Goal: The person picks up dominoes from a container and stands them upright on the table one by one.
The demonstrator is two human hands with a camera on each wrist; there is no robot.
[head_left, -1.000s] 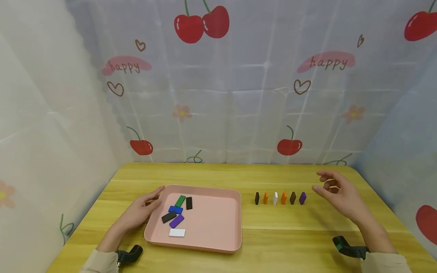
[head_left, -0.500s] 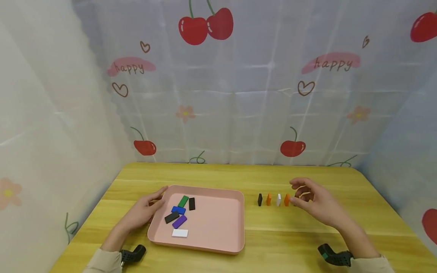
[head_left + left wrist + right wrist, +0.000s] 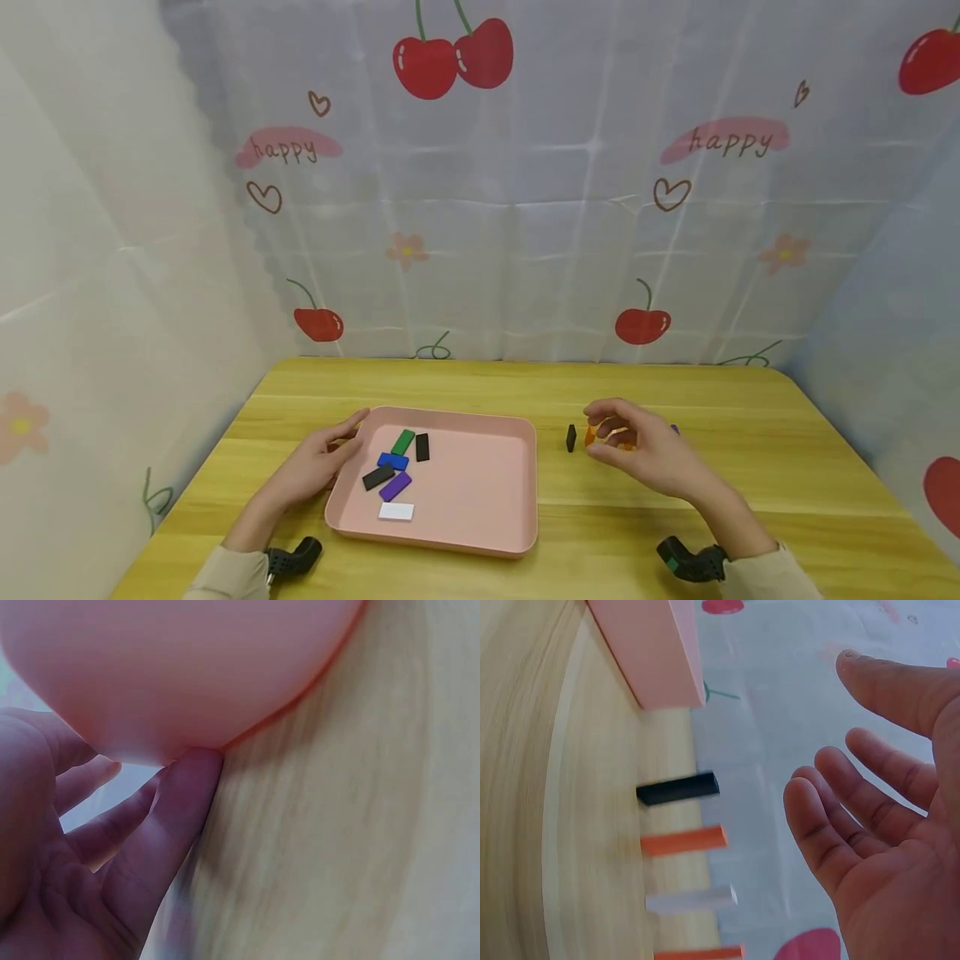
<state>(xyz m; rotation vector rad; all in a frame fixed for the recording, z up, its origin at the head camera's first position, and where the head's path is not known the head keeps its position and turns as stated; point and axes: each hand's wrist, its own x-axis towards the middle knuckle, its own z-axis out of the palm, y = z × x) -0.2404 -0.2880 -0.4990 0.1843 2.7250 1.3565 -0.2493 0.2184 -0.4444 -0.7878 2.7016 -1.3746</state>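
My left hand rests against the left side of a pink tray. In the left wrist view its thumb touches the tray's outer wall, fingers bent loosely near the corner. My right hand hovers by a row of upright domino blocks, fingers curved and apart, holding nothing. In the head view a black domino stands at the row's left end and a purple one peeks out behind the hand. The right wrist view shows an orange domino and a white domino; the hand hides others in the head view.
Inside the tray lie several flat dominoes, among them a green one, a blue one and a white one. A cherry-print curtain hangs behind the wooden table.
My right hand has moved leftward from beyond the row's right end, passing along the dominoes. The left hand stays at the tray. The dominoes in the tray look unmoved.
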